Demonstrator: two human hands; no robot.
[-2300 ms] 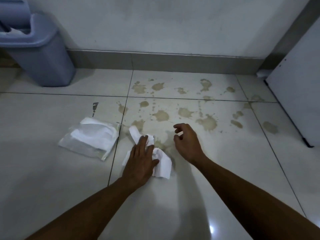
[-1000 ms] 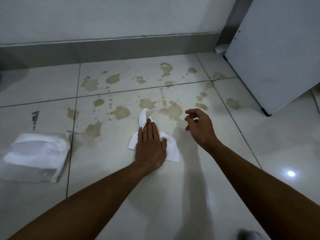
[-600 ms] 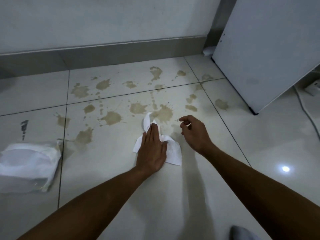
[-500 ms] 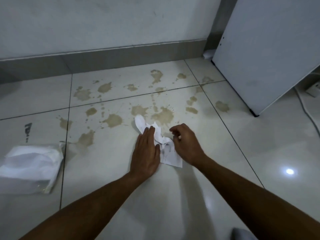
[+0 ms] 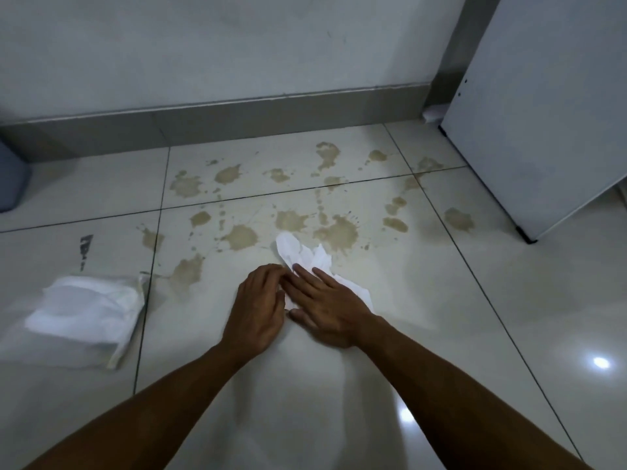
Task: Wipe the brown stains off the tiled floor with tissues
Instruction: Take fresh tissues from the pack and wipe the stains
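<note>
White tissue [image 5: 307, 257] lies crumpled on floor [image 5: 441, 334] at near edge of brown stains [image 5: 339, 232], right hand [image 5: 325, 307] flat on it with fingers straight, left hand [image 5: 259, 312] beside, fingertips curled at its left edge, tissue pack [image 5: 84, 313] left.

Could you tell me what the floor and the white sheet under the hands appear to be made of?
Floor: likely glazed ceramic tile, given its glossy lamp reflections and dark grout lines. White sheet: thin tissue paper, matte, crumpled into soft creases.
</note>
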